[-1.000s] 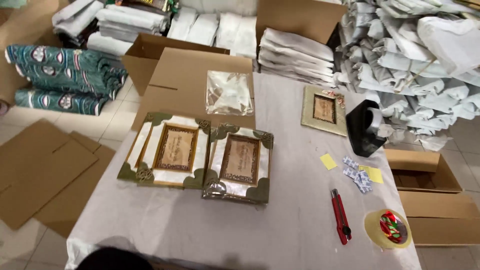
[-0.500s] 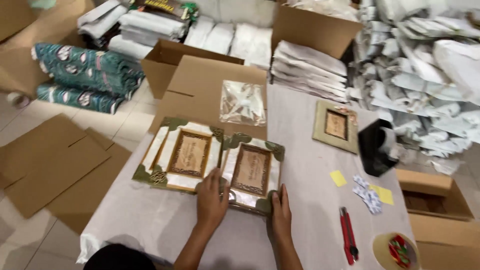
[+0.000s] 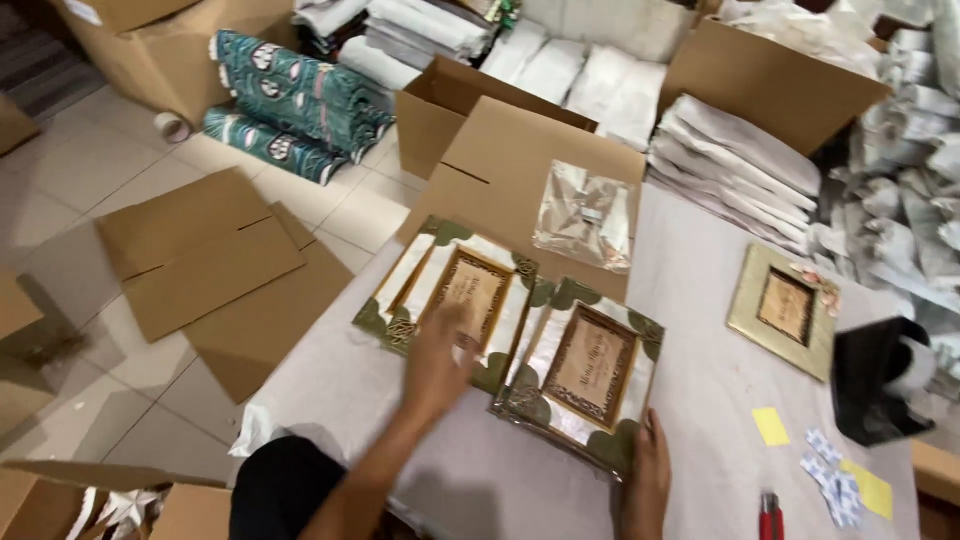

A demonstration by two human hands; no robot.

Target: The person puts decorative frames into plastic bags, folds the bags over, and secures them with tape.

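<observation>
I saw left hand spread loose over the left green-cornered wooden framed plaque | right hand grasping the right matching plaque's near edge | both unpacked on the grey-clothed surface.

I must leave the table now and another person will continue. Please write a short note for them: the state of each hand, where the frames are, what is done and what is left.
Left hand: open, blurred, over the near edge of the left frame; contact cannot be told.
Right hand: holds the near corner of the right frame.
Both frames lie flat side by side on the table, the right one overlapping the left one's edge. A gold frame lies apart at the right.
Done: both frames laid out beside the cardboard box.
Left: nothing is packed yet; the clear bag lies on the box flap.
</observation>
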